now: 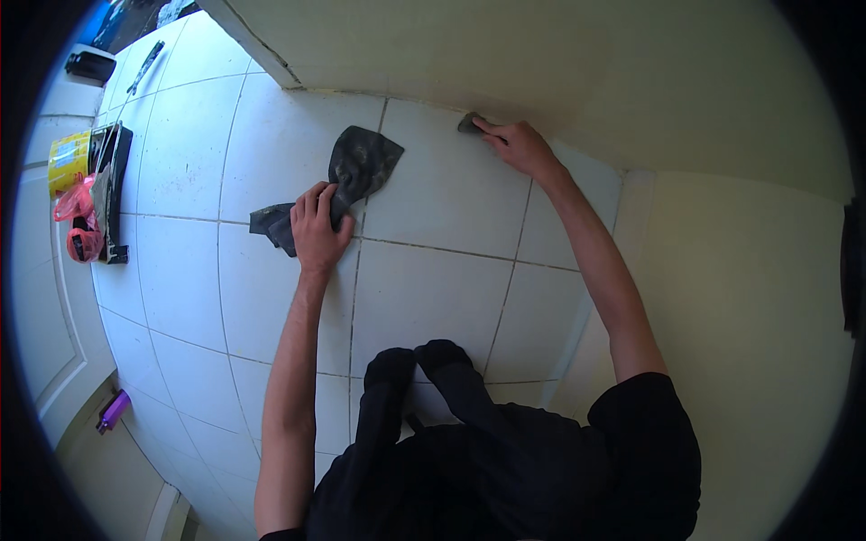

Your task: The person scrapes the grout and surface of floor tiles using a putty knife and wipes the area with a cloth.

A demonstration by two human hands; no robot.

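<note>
On the white tiled floor (433, 298) lies a dark grey cloth (361, 162), crumpled in the middle. My left hand (317, 225) rests on it with curled fingers gripping a fold, and a second flap of the cloth spreads out to the left of the hand. Farther right, my right hand (519, 149) pinches a small dark grey pad (468, 123) between thumb and fingers. The pad touches the floor close to the foot of the beige wall (559, 63); its exact kind is too small to make out.
A black tray (117, 194) at the left holds a yellow container (69, 164) and pink plastic bags (79, 203). Beyond it are a thin dark tool (146, 67) and a black object (90, 65). A purple bottle (114, 410) stands by the white door (45, 307).
</note>
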